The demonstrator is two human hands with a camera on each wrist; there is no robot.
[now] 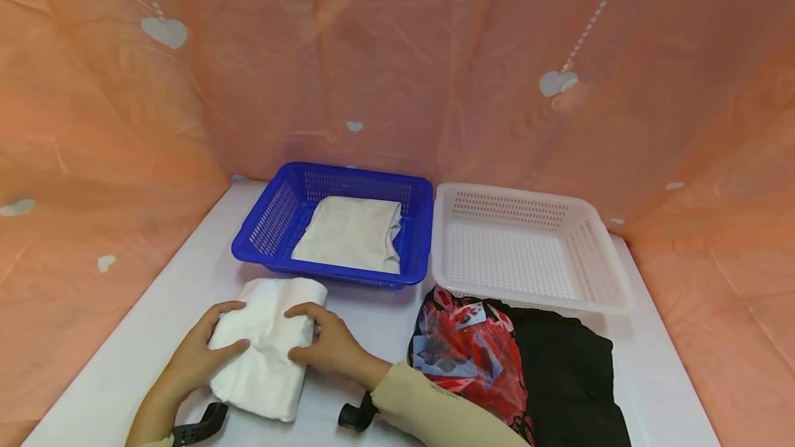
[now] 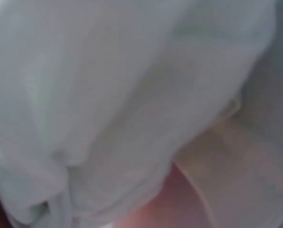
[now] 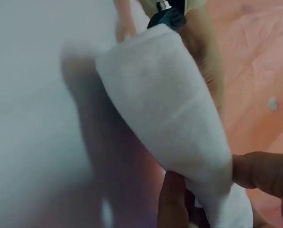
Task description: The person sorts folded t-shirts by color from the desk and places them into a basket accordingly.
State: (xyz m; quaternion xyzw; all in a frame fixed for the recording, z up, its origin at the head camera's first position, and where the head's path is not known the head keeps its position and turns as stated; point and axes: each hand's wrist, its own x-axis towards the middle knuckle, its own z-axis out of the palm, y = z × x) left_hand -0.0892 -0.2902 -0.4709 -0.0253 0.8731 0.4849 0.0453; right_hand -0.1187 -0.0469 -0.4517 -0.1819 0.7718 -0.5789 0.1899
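Both hands hold a folded white cloth (image 1: 267, 343) by its two sides, in front of the blue basket (image 1: 254, 254). At its left edge, the left hand (image 1: 201, 347) grips with thumb on top. The right hand (image 1: 332, 343) pinches the right edge. In the right wrist view the folded cloth (image 3: 165, 99) is raised over the table, its shadow beneath it, with thumb and fingers (image 3: 172, 199) on both faces. Pale cloth (image 2: 108, 95) fills most of the blurred left wrist view. Another folded white cloth (image 1: 350, 233) lies inside the blue basket.
A white basket (image 1: 528, 302) stands right of the blue one. In front of it lie a red patterned garment (image 1: 472, 357) and black fabric (image 1: 565, 371), partly under the right sleeve (image 1: 441, 405). Orange sheeting with hearts (image 1: 385, 74) surrounds the white table (image 1: 155, 316).
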